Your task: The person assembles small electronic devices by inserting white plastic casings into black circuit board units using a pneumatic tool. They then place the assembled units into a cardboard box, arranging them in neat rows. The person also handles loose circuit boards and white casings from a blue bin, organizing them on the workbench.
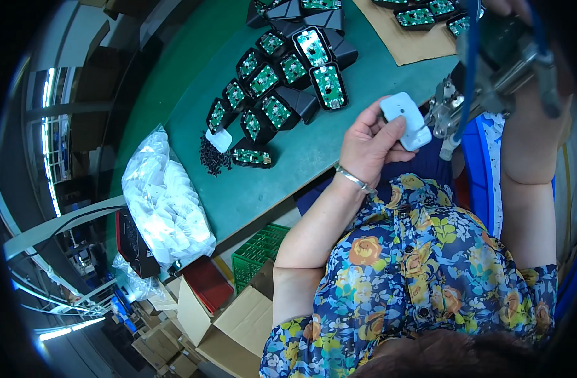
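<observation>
My left hand [375, 135] is closed round a small white plastic cover [402, 116], thumb on its face. The cover is beside the metal clamp-like parts of a bench machine [449, 104]. At the upper right edge, my right hand [507, 6] is partly visible beyond the machine; blur and the machine hide what its fingers do. To the left of my left hand, several black housings with green circuit boards [263, 80] are grouped on the green tabletop [250, 198]. A pile of small black pieces, perhaps screws [211, 157], lies beside another white cover [219, 140].
A clear plastic bag of white covers [165, 198] sits at the table's left edge. More boards in black housings [417, 17] rest on brown cardboard [398, 47]. Below the table are a green crate [253, 252] and an open carton [244, 321]. A blue hose [471, 69] hangs by the machine.
</observation>
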Motion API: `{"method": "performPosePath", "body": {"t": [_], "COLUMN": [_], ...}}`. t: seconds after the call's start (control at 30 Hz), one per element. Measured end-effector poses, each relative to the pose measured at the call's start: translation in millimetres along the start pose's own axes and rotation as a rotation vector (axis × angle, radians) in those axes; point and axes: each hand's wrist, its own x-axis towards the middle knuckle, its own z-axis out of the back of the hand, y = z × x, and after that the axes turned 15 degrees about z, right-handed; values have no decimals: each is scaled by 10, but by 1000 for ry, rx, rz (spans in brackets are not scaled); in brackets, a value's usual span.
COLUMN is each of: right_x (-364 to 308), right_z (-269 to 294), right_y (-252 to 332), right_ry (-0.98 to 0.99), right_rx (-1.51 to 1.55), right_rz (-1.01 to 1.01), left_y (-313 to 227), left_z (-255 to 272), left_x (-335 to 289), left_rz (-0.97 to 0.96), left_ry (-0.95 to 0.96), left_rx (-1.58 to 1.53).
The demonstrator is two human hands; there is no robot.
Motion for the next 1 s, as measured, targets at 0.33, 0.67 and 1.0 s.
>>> {"method": "performPosePath", "body": {"t": [0.33, 0.67, 1.0], "right_x": [-53, -83, -146], "right_z": [-38, -20, -56], "right_y": [31, 98, 101], "right_ry": [-15, -26, -32], "right_rx": [1, -17, -34], "right_rz": [-3, -19, -44], "left_y": [164, 176, 162], "left_z": [66, -13, -68], "left_x": [-32, 21, 19], "left_rz": [6, 34, 7], "left_ry": [44, 148, 143], "left_rx": [-72, -120, -152]}}
